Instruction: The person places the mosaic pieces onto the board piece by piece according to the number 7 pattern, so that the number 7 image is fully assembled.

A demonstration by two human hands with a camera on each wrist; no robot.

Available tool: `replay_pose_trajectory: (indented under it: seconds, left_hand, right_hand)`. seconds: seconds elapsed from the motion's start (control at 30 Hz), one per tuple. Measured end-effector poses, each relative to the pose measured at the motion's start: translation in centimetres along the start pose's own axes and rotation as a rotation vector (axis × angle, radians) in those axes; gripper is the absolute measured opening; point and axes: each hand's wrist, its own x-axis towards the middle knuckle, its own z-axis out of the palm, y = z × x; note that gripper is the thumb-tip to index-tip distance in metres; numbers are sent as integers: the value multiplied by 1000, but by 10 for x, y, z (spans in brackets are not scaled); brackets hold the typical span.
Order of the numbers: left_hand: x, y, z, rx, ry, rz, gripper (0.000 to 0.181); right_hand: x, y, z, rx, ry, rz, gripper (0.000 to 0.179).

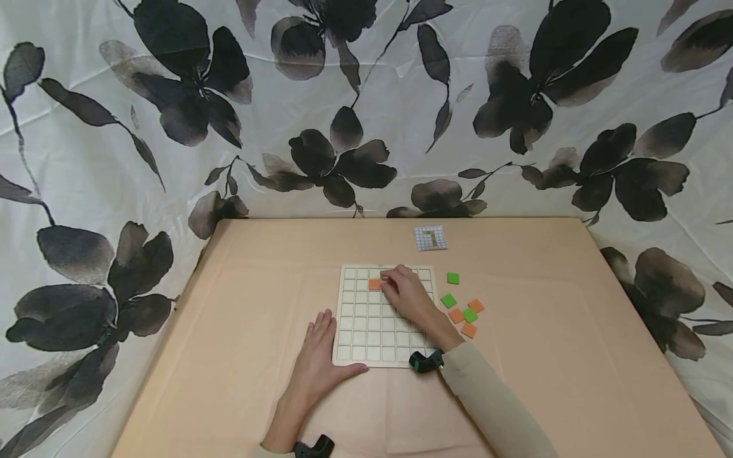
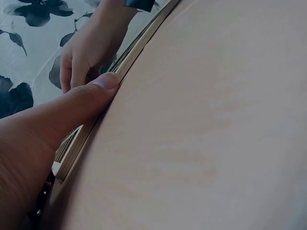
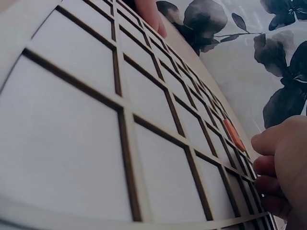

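A pale board [image 1: 366, 340] with a grid of square recesses lies on the table. One orange square tile [image 1: 375, 284] sits in a cell near its far edge, left of centre; it also shows in the right wrist view [image 3: 233, 135]. My right hand [image 1: 405, 294] is over the far part of the board, fingers curled, fingertips just right of that tile. I cannot tell whether a tile is between them. My left hand [image 1: 315, 359] lies with fingers extended along the board's left side. Its thumb [image 2: 91, 93] touches the near edge.
Right of the board lie loose green tiles [image 1: 453, 278] and orange tiles [image 1: 476, 306], some beneath the line of the right forearm. A small card [image 1: 431, 238] printed with a coloured grid pattern lies beyond the board. Floral cloth [image 1: 412, 127] hangs behind the table [image 1: 258, 273].
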Motion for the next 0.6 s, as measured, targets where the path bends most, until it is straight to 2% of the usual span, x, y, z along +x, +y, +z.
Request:
replay_pose_trajectory:
  seconds: [0.3,0.6]
  left_hand:
    - [3,0,-3,-16,-12,-11,125]
    - [7,-3,-7,3,-9,16,126]
  right_hand:
    - [-2,-2,-11,1,18,21,26]
    - [-6,1,-21,5,69,36,27]
